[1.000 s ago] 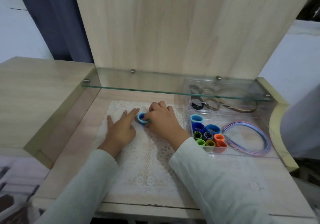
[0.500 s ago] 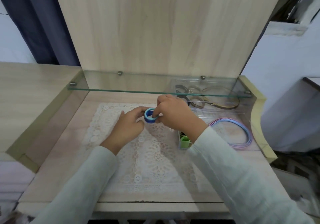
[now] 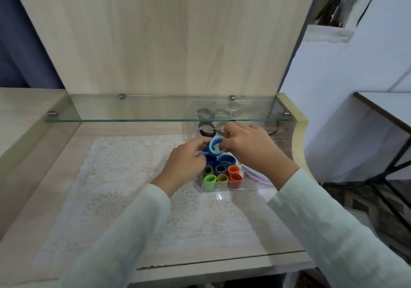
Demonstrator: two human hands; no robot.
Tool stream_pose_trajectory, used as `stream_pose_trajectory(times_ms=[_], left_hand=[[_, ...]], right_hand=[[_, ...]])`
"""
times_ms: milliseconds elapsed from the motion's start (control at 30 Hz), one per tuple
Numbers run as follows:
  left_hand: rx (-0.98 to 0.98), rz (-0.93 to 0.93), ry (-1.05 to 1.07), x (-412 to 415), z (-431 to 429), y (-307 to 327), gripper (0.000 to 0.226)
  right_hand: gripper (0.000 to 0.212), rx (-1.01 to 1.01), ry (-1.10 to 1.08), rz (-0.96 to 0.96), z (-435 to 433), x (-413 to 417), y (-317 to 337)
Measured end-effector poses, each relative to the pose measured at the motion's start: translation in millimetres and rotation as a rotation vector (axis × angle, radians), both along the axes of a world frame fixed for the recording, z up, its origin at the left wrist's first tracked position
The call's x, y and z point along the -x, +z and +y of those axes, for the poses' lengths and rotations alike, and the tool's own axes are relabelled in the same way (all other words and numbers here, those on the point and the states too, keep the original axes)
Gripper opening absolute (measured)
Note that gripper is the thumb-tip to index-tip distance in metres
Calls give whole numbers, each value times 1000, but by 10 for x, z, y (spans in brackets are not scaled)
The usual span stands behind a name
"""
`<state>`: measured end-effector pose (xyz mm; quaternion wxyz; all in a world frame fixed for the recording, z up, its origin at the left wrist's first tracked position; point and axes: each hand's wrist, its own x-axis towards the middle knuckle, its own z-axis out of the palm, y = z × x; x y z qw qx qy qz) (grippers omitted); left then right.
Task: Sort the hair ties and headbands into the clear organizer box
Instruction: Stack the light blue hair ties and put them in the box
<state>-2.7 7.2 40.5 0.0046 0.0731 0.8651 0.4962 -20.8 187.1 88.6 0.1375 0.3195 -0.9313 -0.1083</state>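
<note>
Left hand [image 3: 186,162] and right hand [image 3: 250,148] pinch one rolled blue hair tie [image 3: 214,147].

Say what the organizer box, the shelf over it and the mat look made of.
Organizer box: clear hard plastic, probably acrylic; glossy walls show the rolled ties through. Shelf: glass, judging by its green-tinted edge and metal pegs. Mat: white lace, likely cotton or synthetic; openwork pattern.

- The pastel headband [image 3: 255,177] is mostly hidden behind the right hand [image 3: 251,148].
- The left hand [image 3: 186,162] covers part of the light blue hair tie [image 3: 215,146].
- Grey hair ties [image 3: 204,112] blur through the glass shelf [image 3: 133,112].
</note>
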Motion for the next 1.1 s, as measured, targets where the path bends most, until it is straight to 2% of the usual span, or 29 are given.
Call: stream_pose_trajectory(times_ms=[200,367,467,633,867,1100], left_hand=[[82,82,-12,26,194,-61,56],[345,229,10,8,177,-83,50],[351,315,-25,26,101,-164,46],[306,421,-53,43,-2,-314,42],[334,440,-111,23,-30,-433,47],[364,433,-172,7,-51,-445,49]], right_hand=[[37,36,-32,38,255,50,-182],[36,59,-109,3,327,100,-273],[26,92,-146,-47,315,103,-260],[31,82,-149,-86,301,165,-268],[29,98,-224,-195,234,282,-284],[28,72,-223,-213,148,303,-260]])
